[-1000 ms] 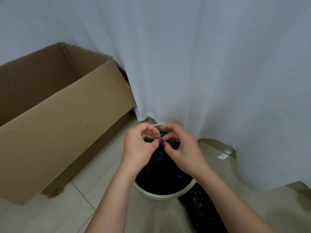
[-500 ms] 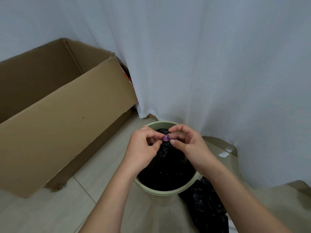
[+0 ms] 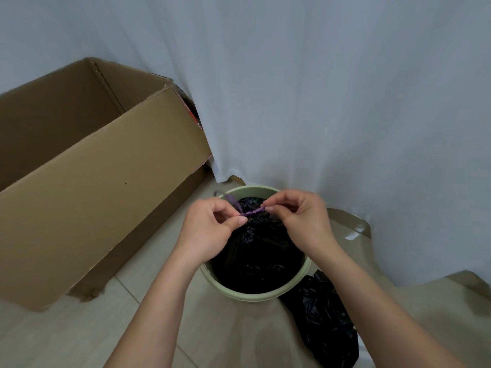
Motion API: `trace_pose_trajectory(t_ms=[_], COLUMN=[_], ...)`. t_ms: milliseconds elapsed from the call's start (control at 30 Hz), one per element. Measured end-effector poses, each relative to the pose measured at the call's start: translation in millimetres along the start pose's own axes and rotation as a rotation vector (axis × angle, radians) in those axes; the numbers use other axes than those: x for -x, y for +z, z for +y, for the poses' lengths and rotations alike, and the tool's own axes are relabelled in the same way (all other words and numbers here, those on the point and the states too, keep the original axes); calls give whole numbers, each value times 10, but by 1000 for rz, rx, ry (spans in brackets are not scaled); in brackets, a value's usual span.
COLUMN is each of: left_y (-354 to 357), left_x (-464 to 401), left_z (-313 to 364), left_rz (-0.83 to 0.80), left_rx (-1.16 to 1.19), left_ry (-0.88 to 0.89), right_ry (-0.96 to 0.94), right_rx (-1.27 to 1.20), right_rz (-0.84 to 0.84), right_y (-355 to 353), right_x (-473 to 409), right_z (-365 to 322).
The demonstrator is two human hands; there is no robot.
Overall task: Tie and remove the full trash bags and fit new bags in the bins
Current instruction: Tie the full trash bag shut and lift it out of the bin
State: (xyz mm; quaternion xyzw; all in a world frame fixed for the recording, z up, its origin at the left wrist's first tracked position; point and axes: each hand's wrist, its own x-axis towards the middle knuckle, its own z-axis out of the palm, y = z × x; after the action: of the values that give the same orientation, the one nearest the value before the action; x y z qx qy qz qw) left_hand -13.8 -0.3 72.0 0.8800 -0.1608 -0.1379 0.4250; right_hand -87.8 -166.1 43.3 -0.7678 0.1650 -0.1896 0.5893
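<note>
A round pale green bin (image 3: 247, 296) stands on the tiled floor and holds a full black trash bag (image 3: 255, 251), gathered at the top. A purple drawstring (image 3: 252, 212) runs taut across the bag's neck. My left hand (image 3: 210, 229) pinches its left end, and a loose purple loop trails up and left from that hand. My right hand (image 3: 300, 219) pinches the right end. Both hands hover just above the bin's far half.
A large open cardboard box (image 3: 87, 181) stands to the left of the bin. A white curtain (image 3: 318, 102) hangs right behind it. Another black bag (image 3: 324, 320) lies on the floor at the bin's right front.
My hands have moved apart, and the purple drawstring is now stretched between them; before, the fingertips met at one point over the bag.
</note>
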Motion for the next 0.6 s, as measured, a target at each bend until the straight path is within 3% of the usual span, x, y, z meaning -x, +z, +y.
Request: trace_pose_trajectory(t_ms=[233, 467, 600], left_y=[-132, -188, -146], left_x=[55, 54, 30], left_z=[-46, -71, -67], left_rz=[-95, -9, -14], left_rx=[-152, 138, 19], left_ry=[-81, -165, -132], right_ry=[110, 25, -57], right_rx=[129, 206, 288], right_rz=[47, 19, 81], right_y=[-33, -236, -263], right_x=[-39, -58, -61], right_z=[197, 152, 127])
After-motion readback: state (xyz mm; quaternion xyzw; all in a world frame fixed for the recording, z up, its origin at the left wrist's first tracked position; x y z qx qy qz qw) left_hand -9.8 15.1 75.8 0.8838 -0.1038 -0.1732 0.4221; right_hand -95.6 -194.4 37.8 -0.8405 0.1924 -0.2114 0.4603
